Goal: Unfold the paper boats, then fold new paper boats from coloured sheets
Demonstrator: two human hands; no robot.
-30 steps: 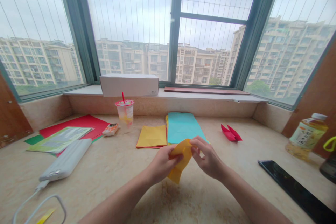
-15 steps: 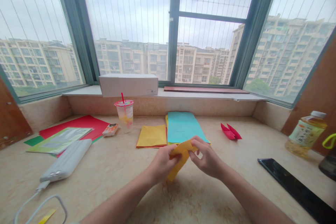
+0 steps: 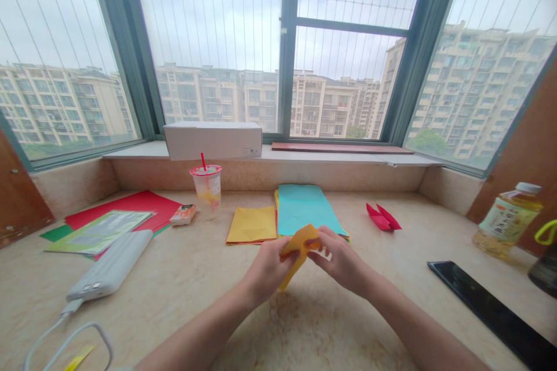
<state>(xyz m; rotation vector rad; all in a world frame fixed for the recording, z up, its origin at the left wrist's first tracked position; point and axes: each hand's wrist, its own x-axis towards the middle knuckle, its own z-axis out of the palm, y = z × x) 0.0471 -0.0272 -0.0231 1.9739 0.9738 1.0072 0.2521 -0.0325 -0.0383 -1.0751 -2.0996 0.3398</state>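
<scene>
The left hand and right hand grip folded orange paper in their fingers, just in front of the teal paper; yellow paper lies left of it, red origami right.

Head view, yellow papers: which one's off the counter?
The folded piece, pinched between the left hand and right hand. The other yellow paper lies flat on the counter, left of the turquoise sheet.
</scene>
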